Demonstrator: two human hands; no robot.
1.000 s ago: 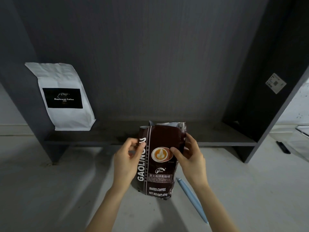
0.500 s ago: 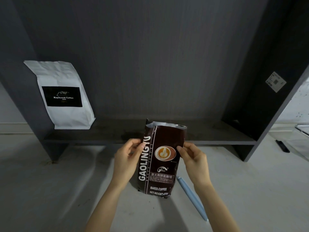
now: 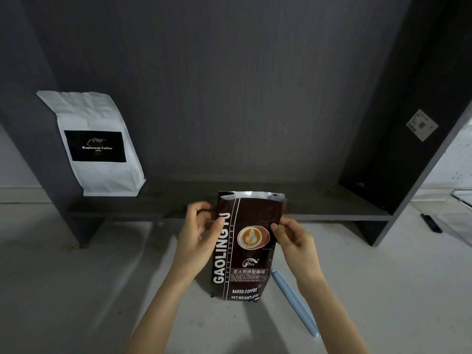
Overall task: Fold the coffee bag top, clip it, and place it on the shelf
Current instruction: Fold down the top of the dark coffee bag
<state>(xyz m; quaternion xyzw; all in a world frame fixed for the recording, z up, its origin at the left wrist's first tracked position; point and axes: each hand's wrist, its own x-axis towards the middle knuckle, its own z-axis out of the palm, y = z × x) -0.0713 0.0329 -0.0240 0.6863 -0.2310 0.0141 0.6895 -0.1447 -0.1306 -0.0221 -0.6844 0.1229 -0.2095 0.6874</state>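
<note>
Both hands, left hand (image 3: 198, 233) and right hand (image 3: 293, 237), are pinching the brown coffee bag (image 3: 245, 249) at its sides mid-frame, probably steadying it for folding; clip (image 3: 296, 302) is lying lower right, shelf (image 3: 319, 200) waiting behind.

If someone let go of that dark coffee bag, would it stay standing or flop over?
The coffee bag probably stands: its body looks full. Its open top looks thin and crinkly, so likely floppy. Both hands, left hand and right hand, steady its sides.
</note>
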